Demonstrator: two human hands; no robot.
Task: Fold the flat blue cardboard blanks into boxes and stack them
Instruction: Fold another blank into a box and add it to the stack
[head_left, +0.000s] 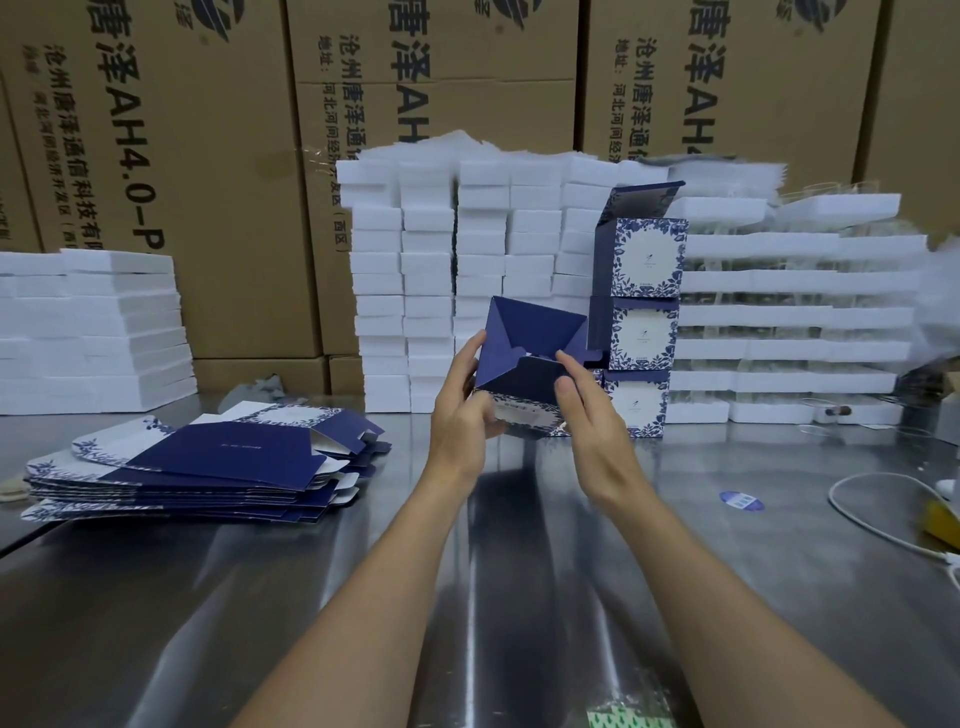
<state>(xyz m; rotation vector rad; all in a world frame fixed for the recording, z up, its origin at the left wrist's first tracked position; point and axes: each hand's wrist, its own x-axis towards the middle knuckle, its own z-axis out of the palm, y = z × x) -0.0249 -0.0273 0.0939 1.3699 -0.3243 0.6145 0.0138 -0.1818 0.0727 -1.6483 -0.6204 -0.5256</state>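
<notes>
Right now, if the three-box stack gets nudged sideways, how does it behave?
Likely tips rather than slides: the stack of folded boxes is three high on a single-box footprint. Probably light: same thin card as the flat blanks. The steel table looks smooth, so it may skid too.

Three stacked boxes; one half-folded box.
</notes>
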